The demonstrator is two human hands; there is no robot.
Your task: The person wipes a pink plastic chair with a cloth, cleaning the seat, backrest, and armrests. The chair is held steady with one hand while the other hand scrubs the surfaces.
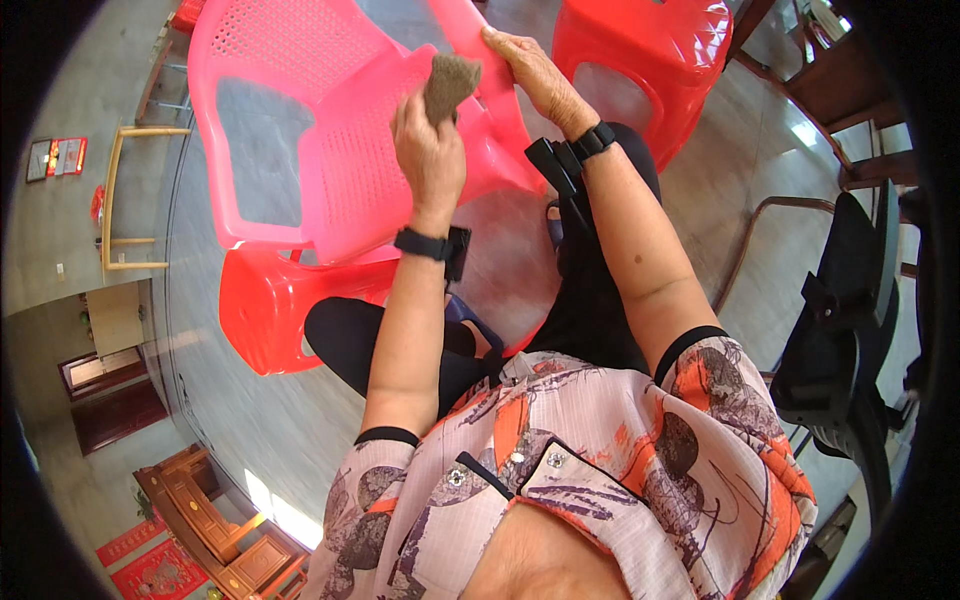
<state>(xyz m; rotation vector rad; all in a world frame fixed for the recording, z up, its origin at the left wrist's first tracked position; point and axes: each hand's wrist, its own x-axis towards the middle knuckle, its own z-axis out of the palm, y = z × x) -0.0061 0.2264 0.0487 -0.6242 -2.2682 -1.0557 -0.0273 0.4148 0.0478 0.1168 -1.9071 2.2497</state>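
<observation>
Gripping folded brown cloth [453, 85], perforated plastic chair [350, 165].

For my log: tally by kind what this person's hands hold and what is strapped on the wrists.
Cloth, in the left hand: 1
Pink chair, gripped by the right hand: 1
Black wristbands, one per wrist: 2
Total: 4

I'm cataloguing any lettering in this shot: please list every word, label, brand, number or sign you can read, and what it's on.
No text is clear enough to quote.
Red wall sheet at left: its marks are too small to read.
Large red panel at lower left: pale marks, too blurred to read.
Pink plastic armchair and brown cloth: no lettering visible.
</observation>
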